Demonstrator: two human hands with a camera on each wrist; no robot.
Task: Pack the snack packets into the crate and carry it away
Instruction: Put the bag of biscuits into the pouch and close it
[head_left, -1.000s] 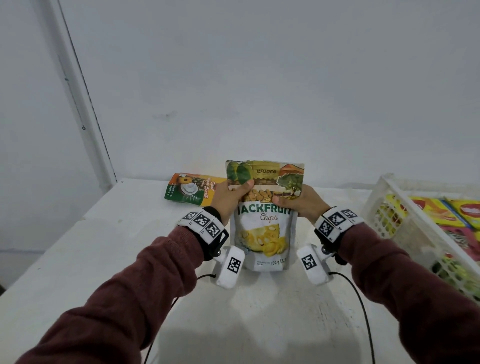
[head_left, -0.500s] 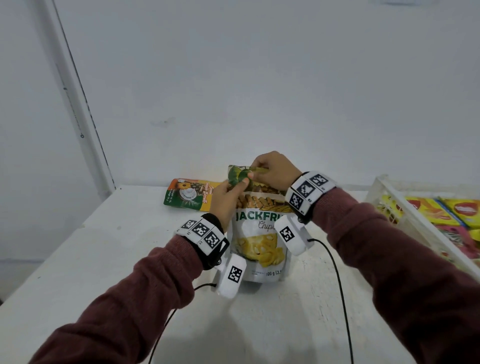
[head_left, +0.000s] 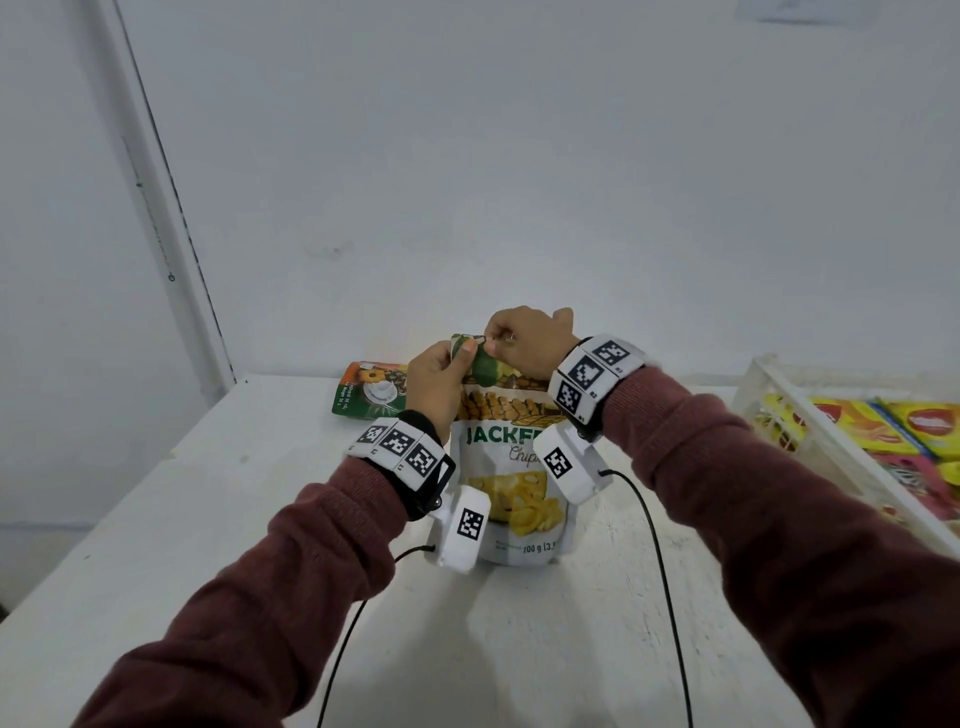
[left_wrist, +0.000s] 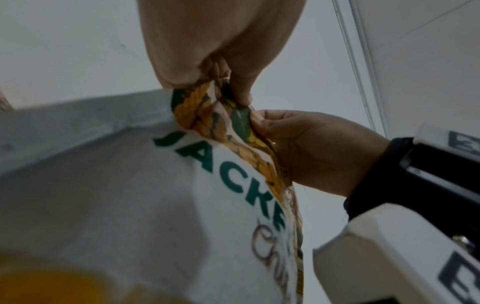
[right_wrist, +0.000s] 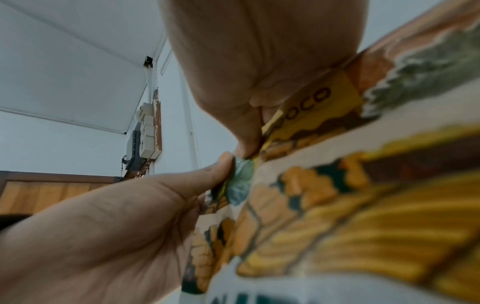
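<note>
White stand-up pouch of jackfruit chips (head_left: 511, 483) stands upright on the white bench (head_left: 208, 519), mid-frame, just in front of the person. Front print reads "JACKF…" in green caps, script "Chip…" below, "100 g" at the bottom edge; rest covered by wrist cameras. Right wrist view shows "…OCO" on a yellow band near the pouch top, likely the brand name, but it's cut off and blurred. Left hand (head_left: 441, 382) pinches the pouch's top left corner, thumb on the green print. Right hand (head_left: 524, 340) reaches over from above, fingers (left_wrist: 242, 92) pinching the top edge right beside the left thumb; top of the pouch is crumpled between the two grips. Both hands closed on the pouch, neither loose. Flat orange-and-green snack packet (head_left: 371, 389) lies on the bench behind the left hand, near the wall; picture of a white bowl on it, text too small to read. White slatted plastic crate (head_left: 810, 441) sits at the right edge of the bench, well apart from the pouch, already holding yellow and red snack packets (head_left: 883, 426) with red oval logos, lettering unreadable.
</note>
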